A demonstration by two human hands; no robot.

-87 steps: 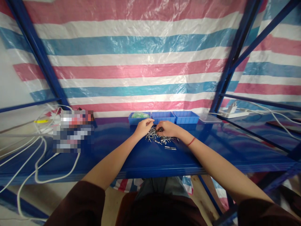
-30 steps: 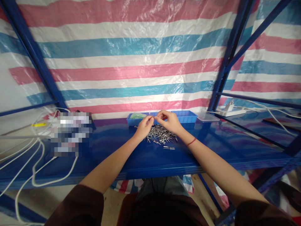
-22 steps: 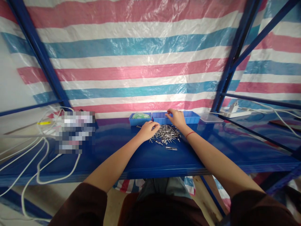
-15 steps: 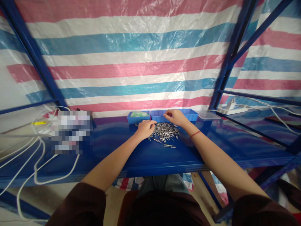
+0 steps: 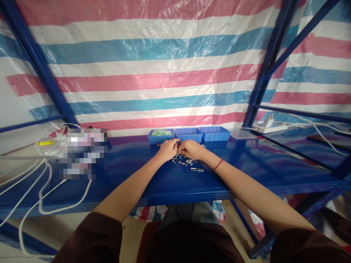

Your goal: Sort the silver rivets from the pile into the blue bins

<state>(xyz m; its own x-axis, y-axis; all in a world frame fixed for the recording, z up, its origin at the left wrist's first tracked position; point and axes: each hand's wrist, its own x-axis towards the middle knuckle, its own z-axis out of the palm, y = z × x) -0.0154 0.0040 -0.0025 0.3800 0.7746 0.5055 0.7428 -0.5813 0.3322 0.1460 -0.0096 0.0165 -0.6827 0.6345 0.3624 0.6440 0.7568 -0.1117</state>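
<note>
A loose pile of small metal pins [image 5: 189,160] lies on the blue table [image 5: 175,182], partly hidden under my hands. My left hand [image 5: 168,149] rests at the pile's left side, its fingers curled together; what they hold, if anything, is too small to name. Right beside it, my right hand [image 5: 191,149] reaches over the pile with fingers pinched close to the left fingertips. Whatever is in that pinch cannot be made out. Two pins [image 5: 197,169] lie side by side, nearer the table's front edge.
Behind the pile stand a blue bin with a green-tinted bag [image 5: 162,133], a middle blue bin [image 5: 188,135] and a right blue bin [image 5: 215,134]. A clear lid [image 5: 242,134] and power strip [image 5: 271,127] are at right, white cables [image 5: 65,211] at left.
My right hand has moved left and down from in front of the bins to the pile, beside my left hand. My left hand has hardly moved.
</note>
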